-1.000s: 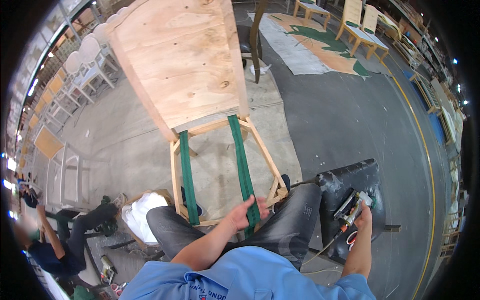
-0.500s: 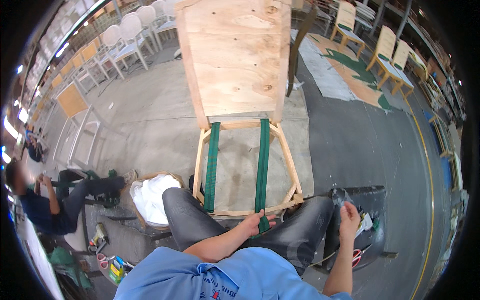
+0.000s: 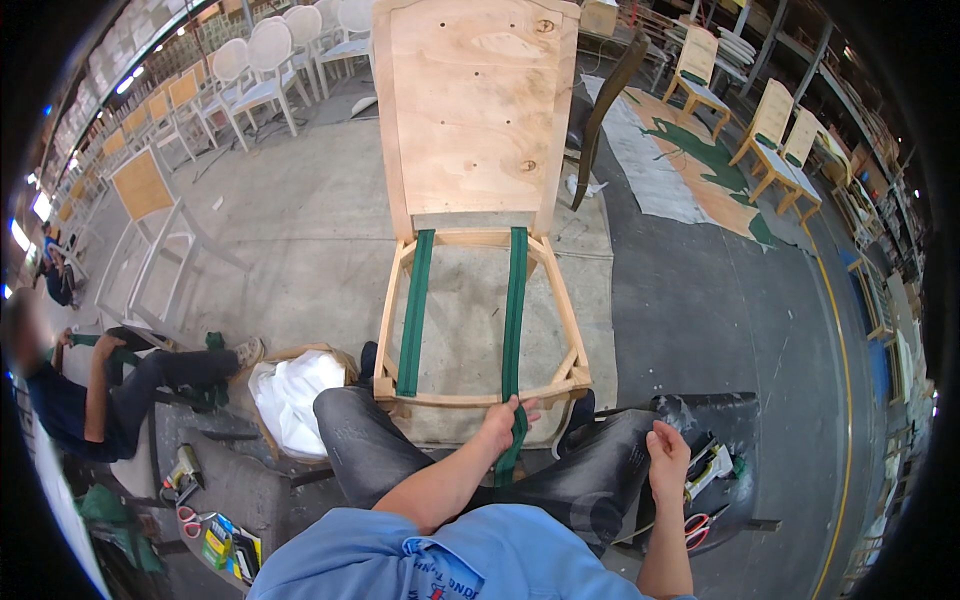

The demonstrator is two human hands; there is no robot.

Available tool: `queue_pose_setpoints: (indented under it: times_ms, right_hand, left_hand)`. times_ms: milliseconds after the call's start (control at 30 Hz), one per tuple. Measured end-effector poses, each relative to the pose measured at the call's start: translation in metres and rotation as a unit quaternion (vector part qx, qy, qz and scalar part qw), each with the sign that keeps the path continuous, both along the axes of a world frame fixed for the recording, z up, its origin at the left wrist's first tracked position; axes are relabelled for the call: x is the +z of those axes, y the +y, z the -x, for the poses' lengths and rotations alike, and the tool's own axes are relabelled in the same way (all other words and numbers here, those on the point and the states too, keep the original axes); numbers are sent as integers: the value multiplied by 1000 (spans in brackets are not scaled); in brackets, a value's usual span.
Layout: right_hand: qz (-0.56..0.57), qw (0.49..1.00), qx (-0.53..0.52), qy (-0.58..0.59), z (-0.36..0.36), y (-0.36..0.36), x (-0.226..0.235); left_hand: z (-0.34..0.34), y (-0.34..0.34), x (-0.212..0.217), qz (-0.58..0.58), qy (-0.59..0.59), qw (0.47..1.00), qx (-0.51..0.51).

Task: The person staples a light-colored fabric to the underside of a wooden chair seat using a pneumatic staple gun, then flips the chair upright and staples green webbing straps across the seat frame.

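A wooden chair frame (image 3: pixel 470 150) with a plywood back stands in front of my knees, its seat opening facing up. Two green webbing straps run from its rear rail toward the front; the left strap (image 3: pixel 414 320) reaches the front rail. My left hand (image 3: pixel 505 425) grips the right strap (image 3: pixel 513 320) just below the front rail, and the loose end hangs between my thighs. Over my right thigh, my right hand (image 3: pixel 668 460) is raised with curled fingers; whether anything small is in them is hidden.
Beside my right knee, a black seat (image 3: pixel 715 410) holds red-handled scissors (image 3: pixel 697 530) and a staple gun (image 3: pixel 710 470). At left are a sack of white material (image 3: pixel 300 400), a grey seat with tools (image 3: pixel 240 475) and a seated person (image 3: pixel 80 400). Chairs (image 3: pixel 270 65) line the back.
My left hand has drawn nearer the front rail, still gripping the strap. My right hand has moved slightly left and down, its fingers more curled. The view has shifted a little.
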State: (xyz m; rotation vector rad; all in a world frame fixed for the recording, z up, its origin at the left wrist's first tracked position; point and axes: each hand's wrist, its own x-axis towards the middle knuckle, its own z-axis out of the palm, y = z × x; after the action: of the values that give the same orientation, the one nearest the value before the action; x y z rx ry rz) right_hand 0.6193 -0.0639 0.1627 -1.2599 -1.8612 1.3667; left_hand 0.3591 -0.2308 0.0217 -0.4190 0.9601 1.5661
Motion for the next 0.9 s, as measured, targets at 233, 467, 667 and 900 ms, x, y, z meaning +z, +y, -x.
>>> queue_pose_setpoints:
  times_ms: [233, 467, 667, 900]
  right_hand:
    - [91, 988, 114, 48, 92, 10, -3]
    - [332, 908, 209, -147, 190, 15, -94]
    - [448, 861, 194, -141, 217, 12, -132]
    - [496, 848, 189, -11, 220, 11, -151]
  left_hand:
    - [43, 5, 3, -33, 110, 989, -93]
    - [-34, 16, -6, -97, 78, 953, -278]
    - [-48, 0, -22, -50, 167, 862, -476]
    - [-43, 18, -24, 63, 261, 813, -517]
